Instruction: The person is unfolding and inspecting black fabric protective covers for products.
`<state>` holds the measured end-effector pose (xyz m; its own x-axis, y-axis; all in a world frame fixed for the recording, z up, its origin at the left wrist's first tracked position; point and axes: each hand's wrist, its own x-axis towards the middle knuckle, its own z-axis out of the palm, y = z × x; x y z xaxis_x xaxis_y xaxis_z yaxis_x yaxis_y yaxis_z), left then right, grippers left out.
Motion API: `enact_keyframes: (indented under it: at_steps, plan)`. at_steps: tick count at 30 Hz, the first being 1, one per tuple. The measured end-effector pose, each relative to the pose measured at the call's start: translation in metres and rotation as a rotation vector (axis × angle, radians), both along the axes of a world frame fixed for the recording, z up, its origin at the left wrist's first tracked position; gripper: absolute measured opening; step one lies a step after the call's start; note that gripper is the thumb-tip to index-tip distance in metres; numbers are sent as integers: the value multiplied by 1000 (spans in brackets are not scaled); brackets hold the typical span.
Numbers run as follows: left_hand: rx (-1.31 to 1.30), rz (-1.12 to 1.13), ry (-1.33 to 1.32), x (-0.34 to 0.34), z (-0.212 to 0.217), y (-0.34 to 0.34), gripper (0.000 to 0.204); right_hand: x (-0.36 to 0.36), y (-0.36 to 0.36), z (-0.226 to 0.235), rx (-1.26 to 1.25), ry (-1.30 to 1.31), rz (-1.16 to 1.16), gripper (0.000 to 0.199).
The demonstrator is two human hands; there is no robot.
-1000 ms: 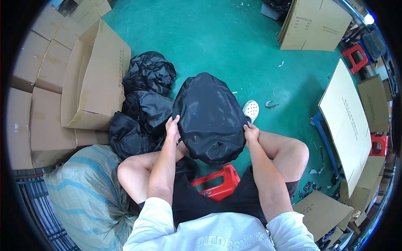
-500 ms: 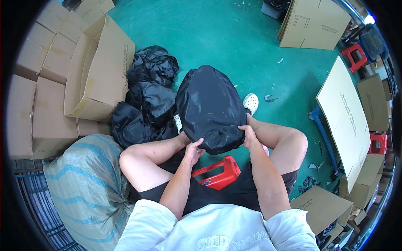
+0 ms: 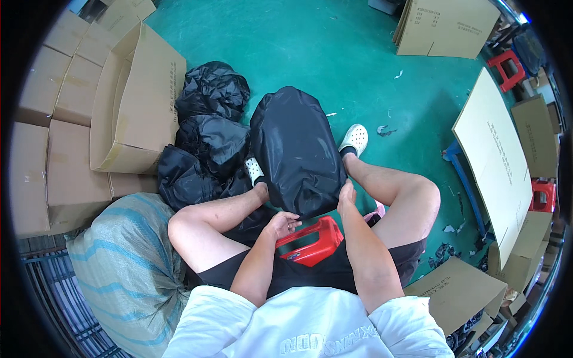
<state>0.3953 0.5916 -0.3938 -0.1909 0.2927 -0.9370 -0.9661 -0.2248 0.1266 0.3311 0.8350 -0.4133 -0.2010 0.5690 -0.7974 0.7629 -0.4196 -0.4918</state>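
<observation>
Black cover between the shins: upper face apparently smoothed, lower end left creased — edges touched by left hand and right hand, grips not discernible; completion of adjacent black bundles undetermined.

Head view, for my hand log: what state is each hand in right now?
Left hand: partly curled at the near edge of the black bundle; grip cannot be told.
Right hand: against its right side; open or closed cannot be told.
</observation>
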Motion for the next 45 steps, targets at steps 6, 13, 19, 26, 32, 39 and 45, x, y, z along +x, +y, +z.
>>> enact_keyframes:
  at_steps: [6,13,19,26,32,39,45]
  plan:
    - [-131,333,-45,9,-48,-4,13,8,-6,-38,55,22,2,42]
    - [-372,599,-73,0,-84,-12,18,-9,-17,-34,-13,61,-108,27]
    - [-559,686,-118,-36,-53,31,8,-8,18,-63,4,82,-116,27]
    - [-893,794,567,-87,-72,-48,42,-34,-34,3,536,34,300,39]
    - [-875,159,618,-200,-44,-65,92,-50,-55,31,897,247,1061,70]
    - [-478,377,585,-272,-45,-74,83,-72,-51,37,765,330,1167,79]
    - [-617,428,403,-295,-60,-46,61,-86,-26,42,951,253,1291,81]
